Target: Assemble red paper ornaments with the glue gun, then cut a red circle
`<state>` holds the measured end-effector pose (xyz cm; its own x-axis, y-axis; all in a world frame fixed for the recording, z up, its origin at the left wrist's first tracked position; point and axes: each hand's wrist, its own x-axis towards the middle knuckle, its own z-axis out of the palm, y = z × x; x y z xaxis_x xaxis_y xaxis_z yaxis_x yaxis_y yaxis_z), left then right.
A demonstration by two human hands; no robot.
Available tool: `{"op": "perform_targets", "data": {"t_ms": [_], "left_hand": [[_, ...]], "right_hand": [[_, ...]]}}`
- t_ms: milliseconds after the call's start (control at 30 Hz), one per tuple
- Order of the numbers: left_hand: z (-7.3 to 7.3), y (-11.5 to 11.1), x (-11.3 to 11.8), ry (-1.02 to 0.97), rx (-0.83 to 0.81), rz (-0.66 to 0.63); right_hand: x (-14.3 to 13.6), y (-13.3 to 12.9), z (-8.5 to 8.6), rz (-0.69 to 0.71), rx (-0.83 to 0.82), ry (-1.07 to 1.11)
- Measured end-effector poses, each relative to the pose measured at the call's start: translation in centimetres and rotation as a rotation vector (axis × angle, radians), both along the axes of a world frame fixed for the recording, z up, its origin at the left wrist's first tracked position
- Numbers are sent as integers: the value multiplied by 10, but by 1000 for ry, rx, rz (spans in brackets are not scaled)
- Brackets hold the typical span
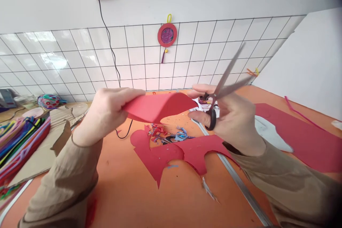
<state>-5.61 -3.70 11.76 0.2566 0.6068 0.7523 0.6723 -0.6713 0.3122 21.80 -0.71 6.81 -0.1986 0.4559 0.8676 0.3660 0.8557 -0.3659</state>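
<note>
A bent sheet of red craft paper or foam point(160, 107) is raised above the orange table. My left hand point(107, 112) pinches its left end between thumb and fingers. In my right hand point(229, 117) is a pair of scissors point(214, 96), thumb through the black handle. Its blades are spread apart and point up and to the right, away from the red sheet. The sheet's right end reaches close to my right fingers; whether they touch it I cannot tell. Below lie red scraps point(171, 153) with curved cut edges.
Colourful pipe cleaners point(24, 142) and torn cardboard point(42, 156) lie at left. A large red sheet point(307, 142) and white piece point(272, 133) are at right. Several small trimmings point(181, 133) sit mid-table. A black cable point(109, 39) hangs by the tiled wall; a round red ornament point(160, 35) hangs there.
</note>
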Motion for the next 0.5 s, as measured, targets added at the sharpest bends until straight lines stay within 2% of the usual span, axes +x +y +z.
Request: {"op": "perform_targets", "data": {"t_ms": [100,167,233,333,433,500], "left_hand": [[-3,-21,15,358,174,-18],[-8,-25,24,506,264,-35],[-13,-23,30,547,355,-41],[-14,-18,34,453,512,6],[-10,-22,35,327,706,61],[-10,-30,40,307,753,22]], "right_hand": [[-10,-9,-1,57,262,-67],[-14,-13,-2,53,304,-109],[-16,-14,-4,58,259,-92],[-16,-7,-6,40,121,27],[-14,11,-4,-46,-26,244],[-12,25,-2,-39,-134,467]]}}
